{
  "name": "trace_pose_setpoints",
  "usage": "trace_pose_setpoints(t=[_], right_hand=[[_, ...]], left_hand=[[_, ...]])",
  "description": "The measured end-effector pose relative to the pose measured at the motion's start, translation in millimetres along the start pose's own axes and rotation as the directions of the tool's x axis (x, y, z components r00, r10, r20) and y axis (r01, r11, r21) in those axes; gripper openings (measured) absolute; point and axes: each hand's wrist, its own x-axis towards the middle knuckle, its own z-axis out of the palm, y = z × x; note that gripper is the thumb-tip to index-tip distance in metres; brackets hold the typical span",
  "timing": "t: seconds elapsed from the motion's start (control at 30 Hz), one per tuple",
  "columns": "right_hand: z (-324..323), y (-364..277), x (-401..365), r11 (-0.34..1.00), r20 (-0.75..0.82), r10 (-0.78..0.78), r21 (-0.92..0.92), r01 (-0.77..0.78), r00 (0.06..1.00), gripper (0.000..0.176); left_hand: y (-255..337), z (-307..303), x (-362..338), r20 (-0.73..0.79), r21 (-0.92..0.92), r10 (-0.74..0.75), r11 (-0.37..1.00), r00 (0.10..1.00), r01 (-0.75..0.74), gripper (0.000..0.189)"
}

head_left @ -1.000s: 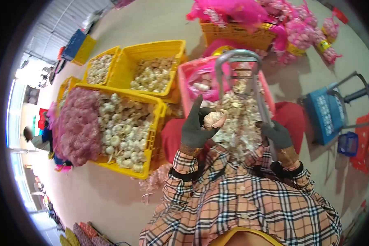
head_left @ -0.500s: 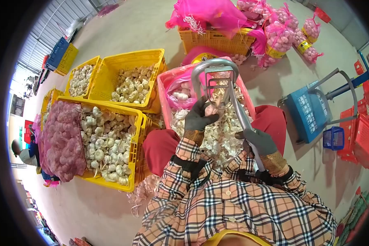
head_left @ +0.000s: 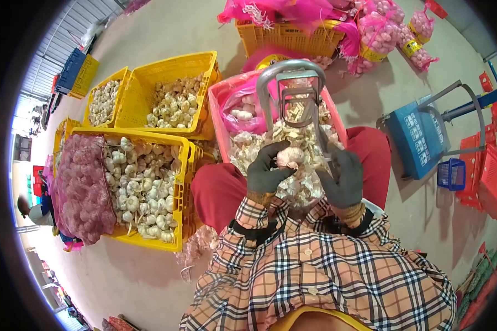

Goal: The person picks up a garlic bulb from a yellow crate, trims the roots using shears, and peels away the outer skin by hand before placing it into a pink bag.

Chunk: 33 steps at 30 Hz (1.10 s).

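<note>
My left hand [head_left: 269,171], in a dark grey glove, pinches a garlic bulb [head_left: 290,157] between thumb and fingers. On the other side of the bulb is my right hand [head_left: 342,179], also gloved, its thumb and fingers apart. Its fingertips are close to the side of a grey metal frame tool [head_left: 292,66] with a lever; whether they touch it is hard to see. The tool stands over a pink crate [head_left: 339,118] between my knees. Papery garlic skins and stem scraps [head_left: 301,185] fill that crate, along with a pink bag of garlic bulbs [head_left: 243,113].
Yellow crates [head_left: 174,60] of garlic stand at left, one with a purple mesh sack [head_left: 83,190] on it. Beyond are another yellow crate [head_left: 287,41] and pink net bags of garlic [head_left: 378,36]. A blue scale [head_left: 417,138] and red baskets [head_left: 494,182] are at right. A person [head_left: 38,212] is far left.
My right hand has come off the lever and opened near the bulb. My left hand has drawn the bulb back from the metal frame toward me, and the lever has shifted.
</note>
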Motion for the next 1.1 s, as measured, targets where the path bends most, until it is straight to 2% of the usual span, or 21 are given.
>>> trace_pose_setpoints(t=[0.03, 0.07, 0.13, 0.17, 0.2, 0.27, 0.3, 0.37, 0.47, 0.57, 0.63, 0.67, 0.73, 0.77, 0.8, 0.83, 0.87, 0.9, 0.93, 1.07, 1.1], right_hand=[[6.2, 2.7, -14.6, 0.936, 0.151, 0.14, 0.302, -0.181, 0.979, 0.05], [12.7, 3.4, -18.0, 0.934, 0.152, 0.152, 0.301, -0.192, 0.977, 0.05], [24.7, -5.0, -11.5, 0.501, 0.553, 0.349, 0.572, -0.649, 0.757, 0.049], [18.8, -11.3, -4.3, 0.205, 0.725, 0.311, 0.581, -0.788, 0.615, 0.052], [19.5, -9.3, -2.5, 0.205, 0.725, 0.313, 0.58, -0.789, 0.614, 0.052], [22.4, -5.5, 2.7, 0.515, 0.479, 0.118, 0.719, -0.466, 0.87, 0.057], [6.0, -12.6, 16.3, 0.732, 0.432, 0.013, 0.611, -0.303, 0.902, 0.058], [7.6, -14.0, 12.5, 0.842, 0.386, -0.012, 0.501, -0.198, 0.922, 0.057], [18.1, -1.7, 4.7, 0.946, 0.312, -0.059, 0.32, -0.046, 0.948, 0.055], [18.9, 14.0, 9.0, 0.921, 0.326, -0.211, 0.382, 0.076, 0.921, 0.049], [9.7, 22.6, 8.6, 0.544, 0.476, 0.194, 0.675, -0.497, 0.858, 0.036], [6.6, 31.7, 7.9, 0.545, 0.473, 0.197, 0.676, -0.497, 0.859, 0.036], [5.4, 44.9, 11.4, 0.294, 0.103, 0.412, 0.926, -0.239, 0.905, 0.028], [9.9, 48.5, 16.0, 0.293, 0.105, 0.409, 0.926, -0.239, 0.906, 0.028], [14.2, 48.0, 24.4, 0.771, -0.083, 0.307, 0.606, -0.197, 0.948, 0.029], [17.4, 47.1, 29.9, 0.991, -0.188, 0.116, 0.08, -0.102, 0.975, 0.03], [16.7, 42.8, 27.6, 0.992, -0.194, 0.113, 0.08, -0.099, 0.975, 0.03], [12.0, 35.5, 20.5, 0.883, 0.191, 0.376, 0.223, -0.413, 0.907, 0.034], [7.9, 29.4, 15.5, 0.671, 0.571, 0.5, 0.221, -0.708, 0.652, 0.038], [-25.4, -1.6, 20.0, 0.366, 0.67, 0.618, 0.217, -0.905, 0.411, 0.04], [-26.8, -1.6, 19.2, 0.371, 0.677, 0.603, 0.23, -0.9, 0.422, 0.043]], left_hand=[[-0.4, -0.5, -5.7, 0.023, 0.023, 0.06, 0.998, 0.998, -0.061, 0.051], [-0.9, -0.7, -10.3, 0.05, 0.043, 0.12, 0.992, 0.991, -0.122, 0.051], [0.2, 0.0, -17.5, 0.094, 0.065, 0.099, 0.992, 0.991, -0.105, 0.05], [3.0, 2.7, -20.3, 0.155, 0.108, 0.116, 0.985, 0.981, -0.133, 0.055], [6.0, 4.7, -21.9, 0.212, 0.149, 0.135, 0.974, 0.968, -0.168, 0.059], [8.6, 8.3, -23.1, 0.185, -0.024, 0.085, 0.996, 0.979, -0.082, 0.069], [11.4, 9.2, -23.6, 0.185, -0.354, 0.013, 0.934, 0.983, 0.055, 0.071], [15.1, 13.7, -30.4, 0.258, -0.765, -0.121, 0.58, 0.958, 0.28, 0.069], [-16.4, 9.8, -27.3, 0.294, -0.498, -0.13, 0.825, 0.947, 0.267, 0.07], [-7.6, 5.1, -30.8, 0.296, -0.448, -0.14, 0.853, 0.945, 0.266, 0.072], [-6.3, 1.4, -29.3, 0.327, -0.393, -0.146, 0.877, 0.933, 0.275, 0.076], [-5.3, 3.2, -27.9, 0.332, -0.391, -0.147, 0.877, 0.932, 0.278, 0.076], [6.0, 10.7, -25.9, 0.275, -0.41, -0.04, 0.899, 0.961, 0.155, 0.076], [7.1, 13.2, -23.9, 0.246, -0.438, -0.003, 0.892, 0.969, 0.113, 0.074], [4.7, 13.1, -20.3, 0.243, -0.439, 0.001, 0.892, 0.97, 0.109, 0.074], [0.0, 11.6, -15.2, 0.208, -0.417, -0.002, 0.904, 0.978, 0.091, 0.074], [-3.0, 11.1, -9.8, 0.175, -0.393, -0.003, 0.917, 0.984, 0.073, 0.074], [-4.0, 13.7, -5.9, 0.156, -0.414, -0.018, 0.907, 0.988, 0.081, 0.074], [-4.3, 15.1, -2.0, 0.159, -0.413, -0.012, 0.907, 0.987, 0.078, 0.074], [-8.2, 21.9, 10.6, 0.014, -0.319, 0.037, 0.947, 0.999, -0.031, 0.068], [-6.2, 24.2, 11.2, 0.018, -0.324, 0.044, 0.945, 0.999, -0.036, 0.072]])
